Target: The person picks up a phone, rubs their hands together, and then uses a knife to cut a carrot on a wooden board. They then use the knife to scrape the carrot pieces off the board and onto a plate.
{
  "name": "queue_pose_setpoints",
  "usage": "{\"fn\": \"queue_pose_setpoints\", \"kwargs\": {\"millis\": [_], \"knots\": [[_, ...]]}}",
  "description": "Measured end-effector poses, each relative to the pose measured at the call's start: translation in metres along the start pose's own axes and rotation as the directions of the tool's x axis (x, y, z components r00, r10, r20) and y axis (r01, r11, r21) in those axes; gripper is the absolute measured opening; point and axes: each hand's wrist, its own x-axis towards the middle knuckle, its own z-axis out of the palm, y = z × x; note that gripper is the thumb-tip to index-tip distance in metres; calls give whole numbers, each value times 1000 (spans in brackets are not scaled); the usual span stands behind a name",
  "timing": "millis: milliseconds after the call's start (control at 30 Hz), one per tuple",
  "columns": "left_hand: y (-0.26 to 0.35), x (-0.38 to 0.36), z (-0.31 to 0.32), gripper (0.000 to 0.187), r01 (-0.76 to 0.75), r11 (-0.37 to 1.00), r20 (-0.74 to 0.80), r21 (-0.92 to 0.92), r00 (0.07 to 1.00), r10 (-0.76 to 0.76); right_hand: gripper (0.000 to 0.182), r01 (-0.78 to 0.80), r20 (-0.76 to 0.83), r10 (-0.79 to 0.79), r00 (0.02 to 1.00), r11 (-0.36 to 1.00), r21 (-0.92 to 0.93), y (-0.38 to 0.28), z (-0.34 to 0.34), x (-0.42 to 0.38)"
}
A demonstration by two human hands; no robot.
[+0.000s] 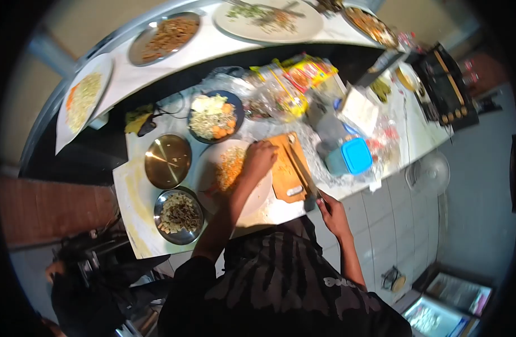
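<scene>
My right hand (334,214) grips a knife (304,171) by its handle, below the right edge of the table. Its long blade points away from me along the right side of an orange-brown cutting board (281,174). Small orange bits lie on the board. My left hand (261,159) is closed, fingers curled, where a large pale plate (261,199) meets the board's left edge; anything inside the fingers is hidden. On that plate sits a heap of chopped orange and pale vegetables (230,168).
Around the plate are a bare steel plate (168,162), a bowl of chopped food (180,217) and a dark plate of vegetables (213,117). A blue-lidded container (356,155) stands right, near plastic packets (294,84). Filled plates line the raised shelf (204,48). Another person (89,297) is lower left.
</scene>
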Motion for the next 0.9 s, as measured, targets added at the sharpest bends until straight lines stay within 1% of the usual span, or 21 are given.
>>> {"fn": "queue_pose_setpoints", "kwargs": {"millis": [67,100,133,200,233,267,333,367,400,433,467,500,533,600,633,700,733,833,900], "knots": [[-5,4,2,22,5,994,-121,-113,992,-18,39,19,47,-16,999,998,-65,-16,0,-14],[2,6,-6,22,90,964,-124,-249,984,-124,43,-23,84,29,996,997,-71,-30,-4,-20],[-1,10,-6,25,167,920,-93,-355,973,-212,43,-42,73,47,996,997,-64,-38,-5,-25],[-9,15,-5,25,182,904,-122,-386,962,-246,43,-100,182,106,978,994,-41,-45,-7,-34],[-11,14,-2,25,184,902,-112,-390,963,-245,45,36,137,-27,990,998,-59,-34,0,-38],[-13,14,0,24,175,894,-121,-413,962,-245,45,27,138,-19,990,998,-58,-32,0,-41],[-16,19,0,22,162,890,-128,-427,963,-237,45,3,241,27,970,992,-124,-32,2,-40],[-16,18,2,20,212,852,-100,-479,951,-293,44,54,211,-22,977,988,-145,-25,8,-40],[-16,19,3,19,262,808,-69,-527,935,-348,44,49,209,-19,978,989,-138,-23,9,-38],[-17,19,5,19,267,809,-62,-523,935,-349,43,41,206,-2,979,981,-189,-23,10,-36],[-17,19,6,19,231,838,-103,-494,941,-321,42,32,204,19,979,970,-241,-23,10,-35],[-18,18,8,19,192,864,-147,-465,946,-290,42,28,185,17,983,970,-240,-25,8,-34],[-19,19,8,19,194,863,-145,-466,946,-291,42,26,186,19,982,970,-240,-29,6,-33],[-21,21,6,18,208,875,-117,-436,951,-285,43,-102,194,158,968,958,-269,-35,4,-29],[-22,23,5,18,204,875,-120,-439,952,-282,43,-102,190,157,969,957,-272,-33,6,-29],[-25,23,4,17,244,844,-38,-478,954,-297,43,43,166,-6,986,975,-220,-24,14,-33],[-26,23,4,17,241,841,-36,-484,955,-294,43,39,162,-2,987,973,-226,-21,16,-33],[-28,23,4,20,169,897,-70,-408,974,-215,43,-2,150,42,988,966,-257,-20,19,-33],[-26,22,5,20,173,898,-75,-405,972,-221,43,-50,101,78,992,967,-250,-22,19,-32]]}}
